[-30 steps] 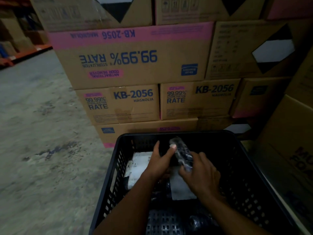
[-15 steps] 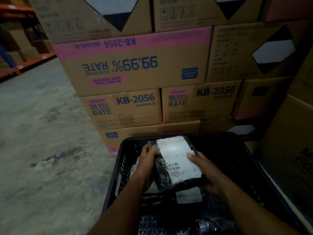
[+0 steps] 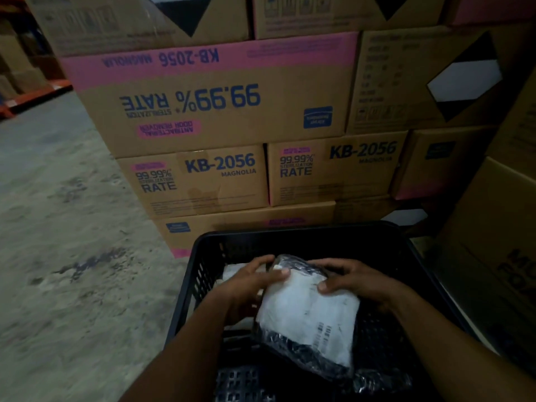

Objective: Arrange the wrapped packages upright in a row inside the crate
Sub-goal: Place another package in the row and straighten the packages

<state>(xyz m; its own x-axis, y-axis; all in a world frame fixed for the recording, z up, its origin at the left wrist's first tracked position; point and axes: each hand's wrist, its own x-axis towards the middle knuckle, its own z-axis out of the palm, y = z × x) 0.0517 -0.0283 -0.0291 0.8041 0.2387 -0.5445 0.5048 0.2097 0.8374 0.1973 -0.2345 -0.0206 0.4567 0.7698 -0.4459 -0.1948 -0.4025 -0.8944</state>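
Both hands grip one wrapped package (image 3: 307,311) over the black crate (image 3: 185,285): left hand (image 3: 249,281) clamped on its upper left edge w/ thumb across the top, right hand (image 3: 356,281) clamped on the upper right, fingertips pressing the white label face.

Vs. 0.5 s ago: pkg was held higher, near the crate's far rim, label facing the camera & nearly upright. It's since dropped lower & closer to the person, tilted, bottom end leaning toward the near right. Hands have slid from its sides up to its top corners.

Hard to see: crate interior is v. dark. Another white-labelled package (image 3: 232,274) sits at the left wall, mostly covered by the left hand; can't tell if it's upright. More dark shiny wrap (image 3: 380,381) shows low right, shape unclear. Crate's near rim is cut off by the frame bottom. Label print is blurred, only barcode marks readable.

Pose: both forearms reach in from the bottom edge, converging, wrists bent down. Stacked cardboard boxes (image 3: 220,97) stand behind the crate, on a concrete floor (image 3: 58,256).
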